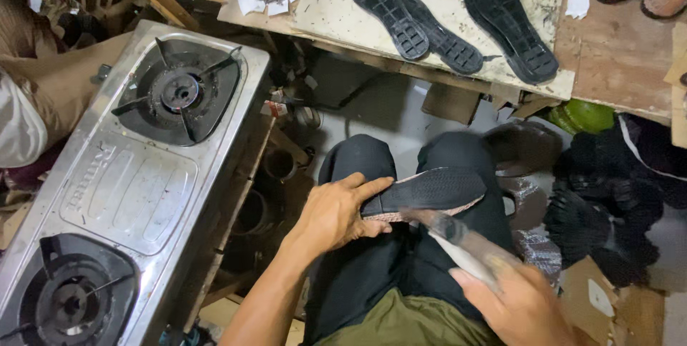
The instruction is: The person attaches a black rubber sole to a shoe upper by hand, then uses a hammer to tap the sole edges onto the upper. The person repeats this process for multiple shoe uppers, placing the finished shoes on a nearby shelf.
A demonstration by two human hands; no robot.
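Observation:
My left hand (336,213) grips the heel end of a black shoe sole (436,190) with a pale edge, held flat over my knees in dark trousers. My right hand (519,303) at the bottom right holds a knife (447,230) by its handle. Its blurred blade points up and left and reaches the near edge of the sole.
A steel two-burner gas stove (136,188) stands at my left. On the workbench (615,60) ahead lie three black soles (429,20) and paper scraps, with shoes at the far right corner. Dark bags and cardboard (608,203) pile up at my right.

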